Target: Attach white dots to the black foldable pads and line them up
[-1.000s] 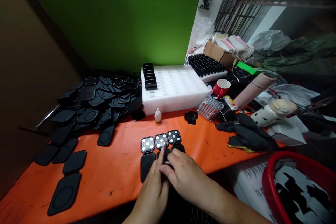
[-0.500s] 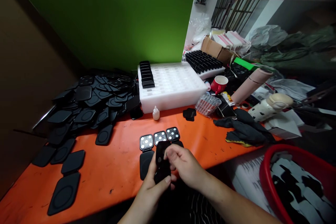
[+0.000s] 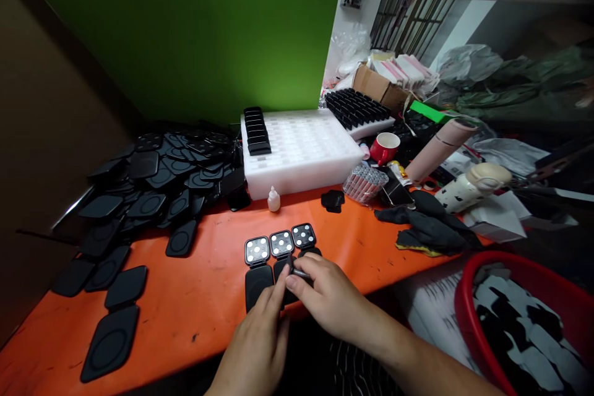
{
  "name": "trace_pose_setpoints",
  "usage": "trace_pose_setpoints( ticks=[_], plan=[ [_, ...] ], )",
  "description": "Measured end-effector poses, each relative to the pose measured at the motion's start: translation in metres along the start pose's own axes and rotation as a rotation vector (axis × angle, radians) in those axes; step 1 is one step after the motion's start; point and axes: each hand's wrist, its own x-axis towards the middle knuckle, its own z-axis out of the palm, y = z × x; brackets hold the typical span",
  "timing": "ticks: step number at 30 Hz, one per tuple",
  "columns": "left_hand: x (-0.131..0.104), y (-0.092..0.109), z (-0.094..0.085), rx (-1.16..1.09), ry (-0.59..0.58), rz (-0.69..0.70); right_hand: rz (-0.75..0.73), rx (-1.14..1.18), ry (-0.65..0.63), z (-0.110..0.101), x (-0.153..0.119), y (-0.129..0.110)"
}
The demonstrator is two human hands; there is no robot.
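Note:
Near the table's front edge, my left hand (image 3: 260,334) grips a thin dark piece (image 3: 290,262), seen nearly edge-on between the hands. My right hand (image 3: 327,291) pinches a small ridged metallic rod (image 3: 301,273) against that piece. Just beyond the hands, a row of three hinged black pads lies unfolded. Their upper squares, the left one (image 3: 257,250), the middle one (image 3: 281,243) and the right one (image 3: 304,235), carry white dots. The lower square of the left pad (image 3: 258,284) is plain black; the other lower squares are partly hidden by my hands.
A heap of black pads (image 3: 153,179) covers the left side. Behind the row stand a small dropper bottle (image 3: 273,200) and a white foam block (image 3: 301,167). A bundle of metallic cylinders (image 3: 365,183), dark gloves (image 3: 427,226) and a red basin (image 3: 468,309) are on the right.
The dark piece has turned from showing its broad face to nearly edge-on. My left hand has rotated with its back upward, and the ridged rod now shows at my right fingertips.

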Motion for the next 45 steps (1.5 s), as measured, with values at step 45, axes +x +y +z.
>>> trace_pose_setpoints(
  ticks=[45],
  plan=[
    [0.002, 0.009, -0.027, -0.570, 0.377, -0.184, 0.643, 1.361, -0.403, 0.029, -0.013, -0.005]
  ],
)
